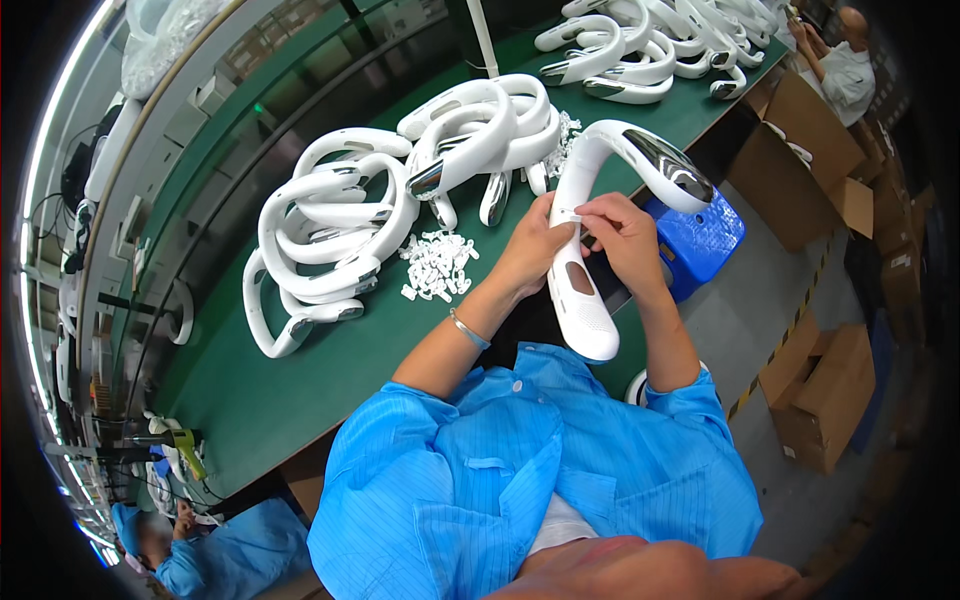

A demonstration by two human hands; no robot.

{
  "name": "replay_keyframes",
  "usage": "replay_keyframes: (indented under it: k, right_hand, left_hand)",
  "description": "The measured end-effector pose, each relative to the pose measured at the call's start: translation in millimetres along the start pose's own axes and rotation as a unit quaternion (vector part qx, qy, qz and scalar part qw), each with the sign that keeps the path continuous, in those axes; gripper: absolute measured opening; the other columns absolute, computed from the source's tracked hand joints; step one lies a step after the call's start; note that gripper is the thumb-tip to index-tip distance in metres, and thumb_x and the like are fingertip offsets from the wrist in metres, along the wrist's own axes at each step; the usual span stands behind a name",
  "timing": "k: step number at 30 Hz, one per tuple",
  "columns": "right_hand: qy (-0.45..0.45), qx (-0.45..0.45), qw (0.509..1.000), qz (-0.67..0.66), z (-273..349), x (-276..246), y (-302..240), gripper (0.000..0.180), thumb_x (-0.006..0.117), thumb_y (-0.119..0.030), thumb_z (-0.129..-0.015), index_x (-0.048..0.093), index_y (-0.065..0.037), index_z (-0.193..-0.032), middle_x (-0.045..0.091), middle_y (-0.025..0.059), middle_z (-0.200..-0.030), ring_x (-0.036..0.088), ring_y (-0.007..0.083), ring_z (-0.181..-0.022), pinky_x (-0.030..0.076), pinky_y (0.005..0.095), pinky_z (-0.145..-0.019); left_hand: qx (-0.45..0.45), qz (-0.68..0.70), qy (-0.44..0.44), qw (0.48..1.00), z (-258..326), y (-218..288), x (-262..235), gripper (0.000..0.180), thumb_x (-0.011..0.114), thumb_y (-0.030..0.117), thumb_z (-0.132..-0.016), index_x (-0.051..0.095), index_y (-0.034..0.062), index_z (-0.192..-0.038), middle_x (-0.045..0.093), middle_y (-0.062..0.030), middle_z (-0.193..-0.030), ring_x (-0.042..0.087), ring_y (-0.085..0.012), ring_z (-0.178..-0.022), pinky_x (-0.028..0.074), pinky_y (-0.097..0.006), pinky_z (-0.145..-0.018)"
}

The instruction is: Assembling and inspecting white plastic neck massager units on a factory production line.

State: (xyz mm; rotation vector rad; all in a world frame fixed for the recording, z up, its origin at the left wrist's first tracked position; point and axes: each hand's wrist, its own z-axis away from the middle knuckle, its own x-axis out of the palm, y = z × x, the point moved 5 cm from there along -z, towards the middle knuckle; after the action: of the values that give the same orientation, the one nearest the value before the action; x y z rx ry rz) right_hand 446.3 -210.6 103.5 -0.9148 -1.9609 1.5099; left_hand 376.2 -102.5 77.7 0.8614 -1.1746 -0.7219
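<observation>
A white U-shaped neck fan with a glossy silver panel on its far end is held up in front of my chest. My left hand is closed around its middle, thumb lying along the arm of the fan. My right hand pinches a small white plastic piece against the fan, close to the left thumb; the fingertips partly hide it. Left of my hands, a heap of small white plastic parts lies on the green table.
Stacked neck fans stand at the left, with others behind my hands and at the far end. A blue plastic stool and cardboard boxes are at the right. A power screwdriver is lower left; co-workers sit nearby.
</observation>
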Motion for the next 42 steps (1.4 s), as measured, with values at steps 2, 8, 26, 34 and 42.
replay_keyframes:
  k: [2,8,26,34,42]
  right_hand:
    - [0.001,-0.037,0.996,0.086,1.7,1.9,0.4,0.013,0.057,0.000,-0.084,0.066,0.001,-0.094,0.061,0.0029,-0.081,0.056,0.0071,-0.065,0.047,0.0191,-0.057]
    - [0.006,0.082,0.997,0.006,2.6,-1.8,11.4,0.006,0.061,-0.001,-0.082,0.062,0.001,-0.088,0.062,0.0030,-0.076,0.055,0.0052,-0.061,0.044,0.0178,-0.053]
    - [0.058,0.073,0.995,-0.043,27.7,1.0,-4.4,0.017,0.060,-0.003,-0.081,0.057,0.001,-0.097,0.060,0.0051,-0.084,0.055,0.0087,-0.070,0.044,0.0198,-0.062]
    - [-0.013,0.112,0.993,-0.038,36.4,2.8,11.0,0.027,0.051,-0.004,-0.088,0.057,0.003,-0.113,0.062,0.0051,-0.092,0.055,0.0077,-0.075,0.043,0.0202,-0.063]
    - [0.075,0.162,0.971,-0.159,23.7,-11.7,48.8,0.027,0.052,-0.012,-0.092,0.056,0.002,-0.115,0.062,0.0026,-0.084,0.056,0.0052,-0.064,0.043,0.0164,-0.053]
  left_hand:
    - [0.005,0.003,-0.001,1.000,3.2,-2.2,3.8,0.052,0.045,-0.001,-0.086,0.027,0.0012,-0.134,0.055,-0.0149,-0.100,0.063,-0.0177,-0.070,0.057,-0.031,-0.058]
    - [0.000,0.019,-0.017,1.000,5.1,-8.1,6.0,0.049,0.044,0.000,-0.086,0.028,0.0008,-0.132,0.055,-0.0137,-0.099,0.061,-0.0166,-0.070,0.055,-0.029,-0.061]
    - [0.154,-0.209,0.003,0.966,31.0,-6.1,20.9,0.040,0.042,0.015,-0.096,0.033,-0.0007,-0.131,0.059,-0.0106,-0.091,0.059,-0.0117,-0.074,0.049,-0.027,-0.063]
    - [0.202,-0.097,-0.007,0.975,29.3,-10.6,26.2,0.036,0.045,0.014,-0.095,0.040,-0.0030,-0.126,0.061,-0.0102,-0.096,0.062,-0.0126,-0.074,0.054,-0.026,-0.066]
    - [0.032,0.005,0.004,0.999,-20.2,-29.6,17.2,0.027,0.047,0.016,-0.095,0.046,-0.0022,-0.115,0.060,-0.0098,-0.089,0.063,-0.0139,-0.070,0.056,-0.026,-0.058]
